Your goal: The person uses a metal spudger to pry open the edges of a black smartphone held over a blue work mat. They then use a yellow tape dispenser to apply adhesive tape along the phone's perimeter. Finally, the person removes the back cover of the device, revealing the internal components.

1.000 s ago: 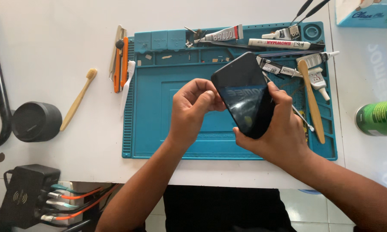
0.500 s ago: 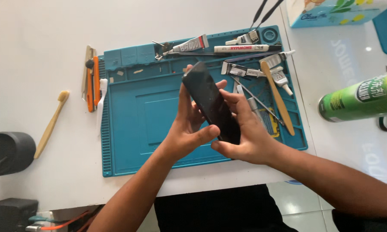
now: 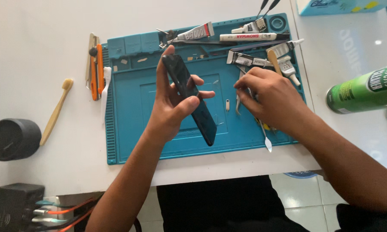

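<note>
1. My left hand [image 3: 169, 107] held the dark phone [image 3: 189, 96] on its edge, tilted, lifted above the blue work mat [image 3: 129, 129]. The fingers were curled around its long side and the thumb pressed from the other side, so this hand was closed on the phone.
2. My right hand [image 3: 268, 96] was just to the right of the phone and did not touch it. Its fingers were pinched together low over the mat, among the thin metal tools. I cannot tell surely if they already gripped one.
3. I think the good way for this step was to keep the phone steady with the left hand, gripped only by the edges and not by the glass, and to take one thin tool cleanly without disturbing the others.
4. A metal spatula [image 3: 265, 137] lay under my right wrist, with its flat tip toward me.
5. Beyond my right hand I counted about five glue tubes [image 3: 195, 32] along the far edge of the mat. They overlapped, so the number is not sure.
6. To the left of my left hand were one orange cutter knife [image 3: 99, 71] and one wooden toothbrush [image 3: 56, 111], and further left one round black object [image 3: 10, 139].
7. To the right of my right hand lay one green spray can [image 3: 365, 90] on its side.
</note>
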